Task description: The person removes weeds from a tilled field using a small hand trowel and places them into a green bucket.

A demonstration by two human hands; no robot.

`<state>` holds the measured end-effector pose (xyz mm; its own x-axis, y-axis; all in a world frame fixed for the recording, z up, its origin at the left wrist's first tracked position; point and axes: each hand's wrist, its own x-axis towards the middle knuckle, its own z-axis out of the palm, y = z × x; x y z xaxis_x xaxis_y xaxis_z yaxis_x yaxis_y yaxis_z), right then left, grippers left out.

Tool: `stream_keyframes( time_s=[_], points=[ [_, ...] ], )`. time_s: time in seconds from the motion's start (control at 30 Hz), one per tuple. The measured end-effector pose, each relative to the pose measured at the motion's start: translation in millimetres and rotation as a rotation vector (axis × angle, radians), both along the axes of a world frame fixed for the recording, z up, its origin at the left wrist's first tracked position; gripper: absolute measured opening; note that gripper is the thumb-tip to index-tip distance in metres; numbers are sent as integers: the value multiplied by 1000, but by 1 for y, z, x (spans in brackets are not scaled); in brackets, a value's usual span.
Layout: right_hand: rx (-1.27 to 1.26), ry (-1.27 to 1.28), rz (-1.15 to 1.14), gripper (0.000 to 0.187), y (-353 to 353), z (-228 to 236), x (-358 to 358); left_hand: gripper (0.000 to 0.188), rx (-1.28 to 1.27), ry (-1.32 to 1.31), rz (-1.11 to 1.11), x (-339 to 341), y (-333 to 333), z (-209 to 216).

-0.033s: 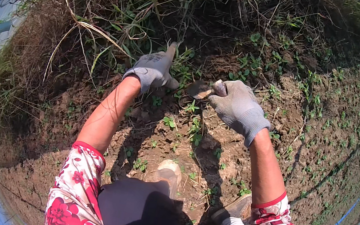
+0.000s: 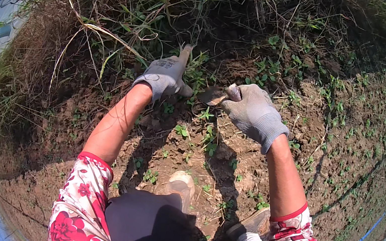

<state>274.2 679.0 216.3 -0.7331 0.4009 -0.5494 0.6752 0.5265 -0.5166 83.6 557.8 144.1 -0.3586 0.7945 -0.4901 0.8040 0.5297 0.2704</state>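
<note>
My left hand [image 2: 166, 72], in a grey glove, reaches down to a clump of green weeds [image 2: 196, 76]. Its index finger and thumb are spread on either side of the leaves, and the other fingers are partly hidden. In my right hand [image 2: 256, 110], also gloved in grey, is a small hand trowel [image 2: 213, 96]. The fist closes round the short handle, whose end sticks out above it. The trowel's dark, soil-stained blade points left, low over the soil beside the weeds.
Long grass and dry stalks [image 2: 101, 28] grow thickly at the far left. Small seedlings [image 2: 210, 141] dot the brown soil [image 2: 266, 173]. My shoe [image 2: 181, 184] stands close below my hands. A blue line [image 2: 381, 218] runs along the right edge.
My right hand has shifted very slightly up and left, and the trowel's handle has tilted a little. My left hand stays almost in place.
</note>
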Motion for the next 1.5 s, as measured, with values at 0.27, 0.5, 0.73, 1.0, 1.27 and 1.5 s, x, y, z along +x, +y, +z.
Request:
stream_keyframes(
  time_s=[0.27, 0.5, 0.73, 1.0, 1.27, 1.5],
  points=[
    [-7, -67, -4, 31, -8, -14, -21, 95, 35, -113, -92, 25, -5, -10],
    [-52, -110, -42, 33, -13, -17, -27, 52, 121, -85, -121, 13, -9, -46],
    [-65, -82, -110, 30, -27, -19, -32, 26, 0, 86, -246, 24, 7, -47],
    [-10, 136, -184, 24, -42, -53, -5, 23, 134, -11, 14, 19, 0, -59],
    [-101, 300, -296, 29, -34, -84, 24, 27, 228, -304, 315, 0, -8, -76],
    [-173, 36, -212, 29, -30, -52, 5, 29, 173, -167, 207, 5, -7, -69]
  ],
)
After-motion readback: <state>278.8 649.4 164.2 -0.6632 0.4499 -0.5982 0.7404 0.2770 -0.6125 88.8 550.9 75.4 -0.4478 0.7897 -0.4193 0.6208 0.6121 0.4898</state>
